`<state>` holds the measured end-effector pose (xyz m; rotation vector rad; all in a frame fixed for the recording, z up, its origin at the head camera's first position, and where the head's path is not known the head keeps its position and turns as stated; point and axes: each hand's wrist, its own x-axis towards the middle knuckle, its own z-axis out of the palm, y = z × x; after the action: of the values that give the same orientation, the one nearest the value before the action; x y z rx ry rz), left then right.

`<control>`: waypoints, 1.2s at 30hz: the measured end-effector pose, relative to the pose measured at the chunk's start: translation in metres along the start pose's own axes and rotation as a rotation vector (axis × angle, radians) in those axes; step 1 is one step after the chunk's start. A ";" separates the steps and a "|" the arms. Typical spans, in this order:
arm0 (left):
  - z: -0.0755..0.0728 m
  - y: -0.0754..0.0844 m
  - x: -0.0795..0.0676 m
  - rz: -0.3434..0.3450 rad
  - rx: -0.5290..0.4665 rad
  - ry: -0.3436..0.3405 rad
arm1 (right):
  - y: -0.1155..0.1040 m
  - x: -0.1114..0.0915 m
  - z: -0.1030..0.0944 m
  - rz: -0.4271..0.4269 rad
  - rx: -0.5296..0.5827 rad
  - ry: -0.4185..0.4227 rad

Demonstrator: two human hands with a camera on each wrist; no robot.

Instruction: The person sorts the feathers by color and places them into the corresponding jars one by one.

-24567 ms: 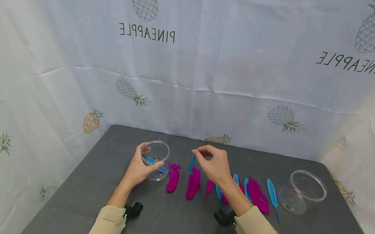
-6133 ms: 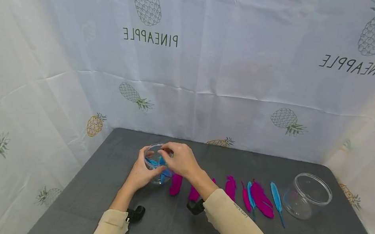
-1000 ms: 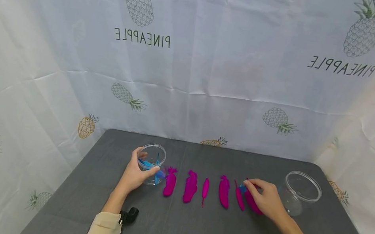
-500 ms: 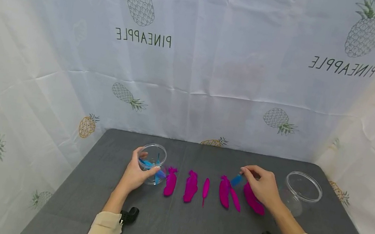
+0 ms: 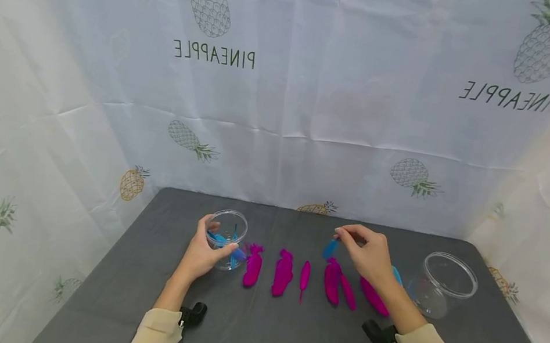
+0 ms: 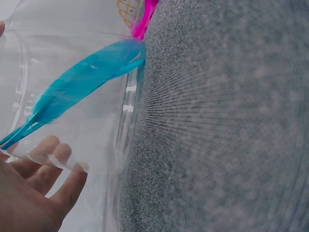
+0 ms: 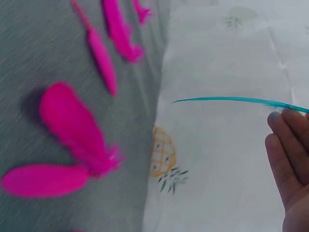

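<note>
My left hand (image 5: 202,255) grips a clear plastic jar (image 5: 228,225) on the left of the table; blue feathers (image 6: 77,87) lie inside it. Between the thumb and fingertips of my right hand (image 5: 366,256) a single blue feather (image 5: 330,249) is pinched, held above the row of magenta feathers. In the right wrist view that blue feather (image 7: 227,99) shows edge-on, long and slightly curved. Below it on the cloth are a fluffy magenta feather (image 5: 331,283) and a slimmer magenta feather (image 5: 347,292), their upper ends together. Another magenta feather (image 5: 372,296) is partly hidden by my right forearm.
More magenta feathers (image 5: 283,273) lie in a row toward the left jar, one slim magenta feather (image 5: 305,275) among them. A second clear jar (image 5: 439,294) stands at the right, with a blue feather (image 5: 397,275) beside it. A pineapple-print curtain (image 5: 286,91) hangs behind the dark table (image 5: 252,332).
Over the last second my right hand has lifted the blue feather and carried it leftward; the slim magenta feather beneath shifted left. Earlier, more blue feathers lay on the table. My left hand keeps its grip.
</note>
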<state>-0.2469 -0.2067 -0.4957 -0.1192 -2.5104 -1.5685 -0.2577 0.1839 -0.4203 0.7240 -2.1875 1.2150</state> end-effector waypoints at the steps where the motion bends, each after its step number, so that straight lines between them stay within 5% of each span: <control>1: 0.000 0.000 0.000 0.000 -0.001 0.000 | -0.002 0.002 0.002 0.000 0.008 0.005; 10: 0.001 -0.001 0.000 -0.001 -0.004 0.008 | -0.026 0.025 0.020 -0.050 0.071 0.037; 18: 0.002 -0.001 0.001 0.010 -0.005 0.016 | -0.075 0.044 0.025 -0.090 0.161 0.045; 36: 0.001 -0.003 0.002 0.015 -0.014 0.011 | -0.114 0.076 0.061 -0.165 0.285 0.059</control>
<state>-0.2490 -0.2073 -0.4981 -0.1307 -2.4846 -1.5777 -0.2466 0.0644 -0.3307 0.9501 -1.8859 1.4565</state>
